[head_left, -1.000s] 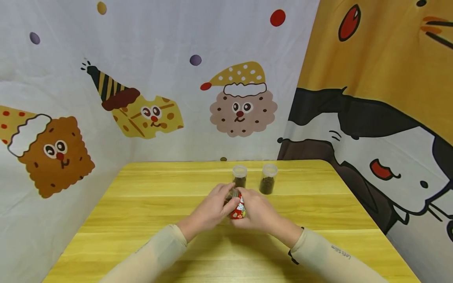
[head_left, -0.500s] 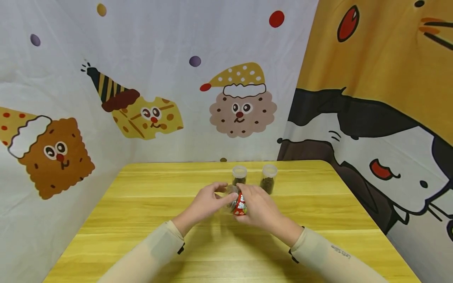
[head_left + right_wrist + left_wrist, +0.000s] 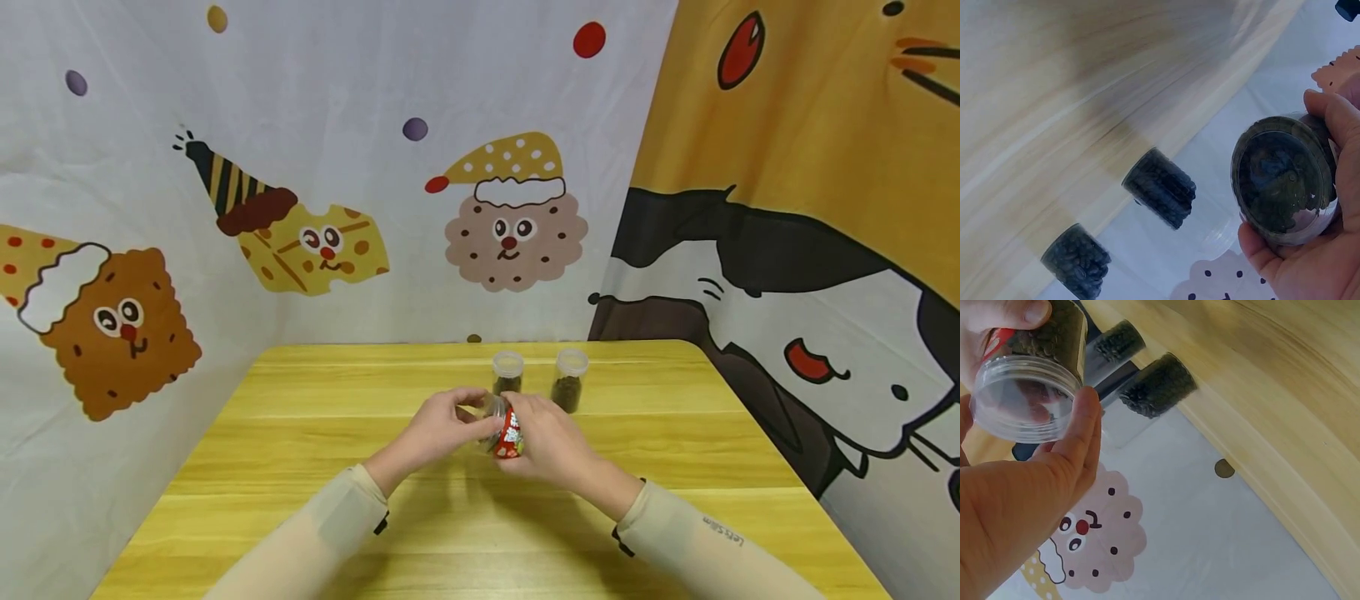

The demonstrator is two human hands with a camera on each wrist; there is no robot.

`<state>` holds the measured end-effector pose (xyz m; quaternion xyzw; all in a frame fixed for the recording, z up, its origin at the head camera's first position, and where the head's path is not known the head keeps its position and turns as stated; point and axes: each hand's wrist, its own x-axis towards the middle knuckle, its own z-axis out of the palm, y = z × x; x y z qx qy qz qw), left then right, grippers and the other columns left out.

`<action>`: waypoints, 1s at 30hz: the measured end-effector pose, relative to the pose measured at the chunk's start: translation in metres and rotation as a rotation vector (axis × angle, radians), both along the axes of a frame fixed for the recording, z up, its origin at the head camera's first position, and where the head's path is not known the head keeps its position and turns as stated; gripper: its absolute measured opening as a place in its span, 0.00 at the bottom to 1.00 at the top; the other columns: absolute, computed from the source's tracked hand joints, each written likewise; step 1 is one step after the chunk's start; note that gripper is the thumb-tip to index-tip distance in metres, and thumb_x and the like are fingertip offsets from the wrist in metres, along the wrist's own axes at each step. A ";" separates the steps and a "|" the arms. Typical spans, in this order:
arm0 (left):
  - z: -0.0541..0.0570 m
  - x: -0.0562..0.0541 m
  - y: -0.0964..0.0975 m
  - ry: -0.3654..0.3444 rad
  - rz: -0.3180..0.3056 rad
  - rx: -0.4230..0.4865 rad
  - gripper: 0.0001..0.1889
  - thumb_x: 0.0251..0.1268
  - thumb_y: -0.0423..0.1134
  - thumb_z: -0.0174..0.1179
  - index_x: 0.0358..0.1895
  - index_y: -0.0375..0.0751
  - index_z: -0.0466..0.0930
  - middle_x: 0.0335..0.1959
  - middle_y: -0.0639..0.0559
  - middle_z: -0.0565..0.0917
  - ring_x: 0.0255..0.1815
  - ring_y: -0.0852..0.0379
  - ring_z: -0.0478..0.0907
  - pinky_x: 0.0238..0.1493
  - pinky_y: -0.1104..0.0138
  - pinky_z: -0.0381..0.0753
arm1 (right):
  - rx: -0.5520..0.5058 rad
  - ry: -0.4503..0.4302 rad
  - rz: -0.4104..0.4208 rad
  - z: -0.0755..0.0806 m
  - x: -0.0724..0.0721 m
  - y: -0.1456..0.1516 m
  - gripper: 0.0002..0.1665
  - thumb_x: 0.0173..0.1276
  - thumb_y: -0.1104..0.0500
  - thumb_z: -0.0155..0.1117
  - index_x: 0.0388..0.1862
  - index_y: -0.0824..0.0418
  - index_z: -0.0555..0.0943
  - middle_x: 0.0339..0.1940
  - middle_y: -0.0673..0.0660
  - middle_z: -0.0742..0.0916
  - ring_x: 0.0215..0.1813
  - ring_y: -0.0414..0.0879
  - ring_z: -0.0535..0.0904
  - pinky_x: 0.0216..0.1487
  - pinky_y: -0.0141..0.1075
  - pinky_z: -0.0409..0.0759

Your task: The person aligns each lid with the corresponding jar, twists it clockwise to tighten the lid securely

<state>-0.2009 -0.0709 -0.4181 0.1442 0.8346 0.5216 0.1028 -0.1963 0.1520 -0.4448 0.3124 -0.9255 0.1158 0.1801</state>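
Observation:
Low over the middle of the table, both hands hold a clear jar (image 3: 512, 435) with a red printed label, tipped on its side. Dark seed-like pieces (image 3: 1054, 337) show inside it in the left wrist view. My right hand (image 3: 551, 440) grips the labelled body, its fingers and thumb wrapped around the side. With thumb and fingers, my left hand (image 3: 438, 427) holds the clear ridged end (image 3: 1025, 400), which points left. The round base (image 3: 1282, 181) faces the right wrist camera. In the head view, the hands hide much of the jar.
Two similar clear jars stand upright behind the hands, partly filled with dark pieces: a nearer-to-centre jar (image 3: 507, 372) and a right-hand jar (image 3: 567, 383). The wooden table (image 3: 315, 467) ends at a printed cloth backdrop (image 3: 360, 167).
My left hand has spread its fingers, shifted slightly left and now holds the clear end. The jar has turned slightly in my right hand, which barely moves. The standing jars stay put.

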 end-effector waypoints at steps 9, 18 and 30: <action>0.002 0.001 0.000 0.013 0.037 -0.023 0.43 0.68 0.66 0.69 0.79 0.47 0.71 0.74 0.43 0.79 0.65 0.42 0.81 0.57 0.52 0.88 | -0.028 0.066 -0.012 -0.001 -0.002 0.000 0.59 0.50 0.40 0.89 0.74 0.65 0.73 0.64 0.62 0.87 0.65 0.59 0.85 0.68 0.52 0.84; 0.002 0.001 0.003 -0.028 0.084 0.034 0.45 0.69 0.68 0.67 0.78 0.39 0.72 0.71 0.38 0.80 0.64 0.41 0.84 0.56 0.52 0.89 | -0.004 0.272 -0.021 -0.004 -0.006 0.001 0.61 0.44 0.42 0.93 0.74 0.63 0.74 0.63 0.61 0.85 0.60 0.57 0.85 0.64 0.48 0.86; 0.000 0.002 0.004 -0.052 0.083 0.056 0.42 0.67 0.62 0.72 0.76 0.38 0.74 0.69 0.39 0.82 0.61 0.43 0.84 0.54 0.53 0.89 | 0.014 0.304 -0.012 -0.005 -0.006 0.001 0.61 0.44 0.41 0.92 0.73 0.65 0.75 0.61 0.61 0.86 0.58 0.57 0.86 0.63 0.48 0.87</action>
